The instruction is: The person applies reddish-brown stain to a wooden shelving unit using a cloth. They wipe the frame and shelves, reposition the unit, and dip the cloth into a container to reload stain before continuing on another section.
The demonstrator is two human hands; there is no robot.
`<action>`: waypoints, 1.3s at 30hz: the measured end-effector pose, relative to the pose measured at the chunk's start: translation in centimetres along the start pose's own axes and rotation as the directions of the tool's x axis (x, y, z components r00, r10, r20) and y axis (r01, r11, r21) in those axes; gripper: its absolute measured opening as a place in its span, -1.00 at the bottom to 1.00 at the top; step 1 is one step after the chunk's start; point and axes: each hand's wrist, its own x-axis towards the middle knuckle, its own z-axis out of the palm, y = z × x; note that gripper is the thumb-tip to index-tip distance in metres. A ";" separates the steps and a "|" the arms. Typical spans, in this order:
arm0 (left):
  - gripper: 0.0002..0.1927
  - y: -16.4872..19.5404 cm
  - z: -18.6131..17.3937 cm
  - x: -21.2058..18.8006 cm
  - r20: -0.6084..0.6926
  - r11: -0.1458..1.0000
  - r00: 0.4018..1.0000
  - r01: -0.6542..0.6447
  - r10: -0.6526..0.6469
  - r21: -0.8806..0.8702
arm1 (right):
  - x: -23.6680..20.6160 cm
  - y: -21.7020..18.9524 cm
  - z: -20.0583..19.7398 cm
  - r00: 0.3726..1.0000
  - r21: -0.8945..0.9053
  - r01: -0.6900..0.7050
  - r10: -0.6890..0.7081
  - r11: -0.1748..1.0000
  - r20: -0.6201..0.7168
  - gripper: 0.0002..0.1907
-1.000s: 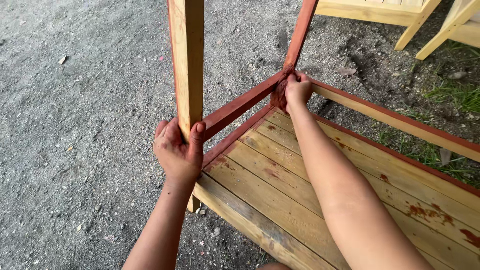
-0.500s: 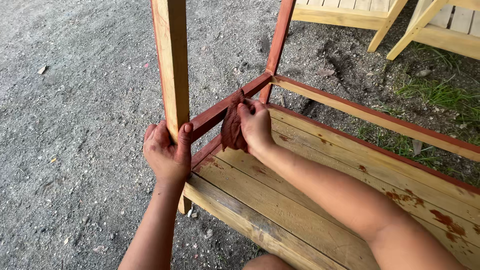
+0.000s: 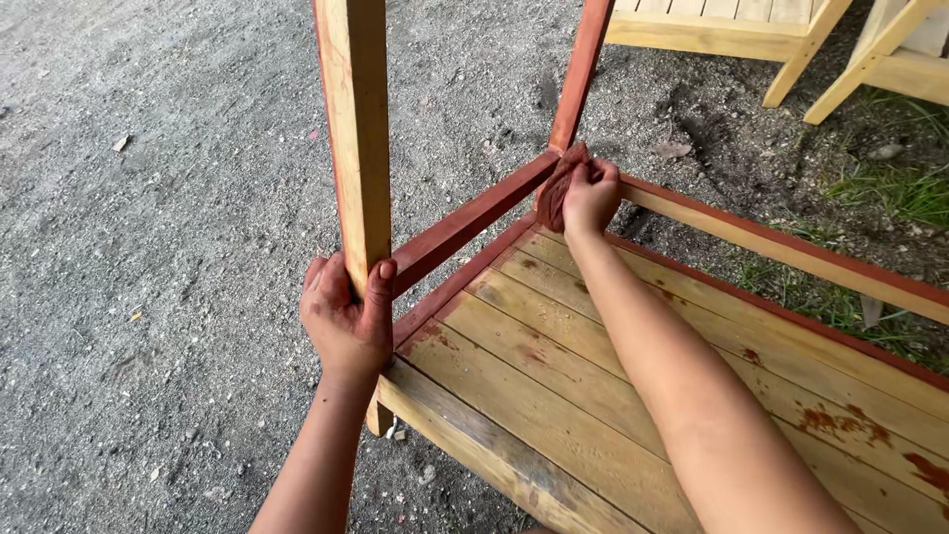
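A wooden furniture frame stands on gravel, with a slatted plank shelf [image 3: 633,396] low down and upright legs. My left hand [image 3: 346,316] grips the near pale leg [image 3: 358,148] at its lower part. My right hand [image 3: 591,196] presses a reddish-brown stained rag [image 3: 560,184] against the far end of the red-stained side rail [image 3: 474,220], where it meets the far red leg [image 3: 581,69]. The long back rail [image 3: 791,252] is red on its top edge and pale on its face. Red stain blotches mark the shelf planks.
Grey gravel ground [image 3: 148,247] lies to the left. Dark soil and grass [image 3: 890,188] are at the right. Unstained pale wooden furniture [image 3: 751,30] stands at the top right, its angled legs resting on the soil.
My right hand has slid the rag back along the side rail, from its middle to the far corner by the red leg. My left hand has kept its grip on the near leg.
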 end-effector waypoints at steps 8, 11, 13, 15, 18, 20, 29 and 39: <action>-0.57 0.1 0.2 -0.5 -0.013 0.998 1.000 0.026 -0.025 0.054 | -1.8 0.7 -0.3 0.962 -0.253 0.219 -0.165 0.942 0.216 -0.57; -0.59 0.2 0.2 -0.7 -0.016 0.996 0.999 0.030 -0.029 0.081 | -0.9 1.1 -0.6 0.973 -0.265 0.218 -0.189 0.939 0.130 -0.60; -0.56 0.3 0.2 -0.7 -0.007 0.993 0.998 0.055 -0.054 0.107 | -0.4 1.5 -0.9 0.983 -0.273 0.181 -0.178 0.945 0.035 -0.75; -0.55 0.3 0.2 -0.7 -0.006 0.992 0.998 0.061 -0.060 0.111 | -0.2 1.8 -1.0 0.949 -0.349 0.312 -0.308 0.884 0.069 -0.80; -0.56 0.2 0.2 -0.7 -0.006 0.994 0.999 0.055 -0.054 0.099 | -0.1 1.6 -0.2 0.903 -0.572 0.430 -0.331 0.699 0.273 -0.78; -0.54 0.2 0.3 -0.7 -0.007 0.993 0.998 0.068 -0.067 0.101 | 0.0 1.2 0.2 0.866 -0.661 0.500 -0.313 0.559 0.391 -0.73; -0.54 0.3 0.4 -0.8 -0.008 0.993 0.998 0.060 -0.060 0.098 | -1.5 1.8 -1.9 0.843 -0.537 0.508 -0.258 0.674 0.473 -0.70; -0.53 0.5 0.5 -0.7 -0.022 0.994 0.998 0.065 -0.063 0.083 | -1.2 1.1 -2.4 0.735 -0.582 0.484 0.057 0.654 0.676 -0.74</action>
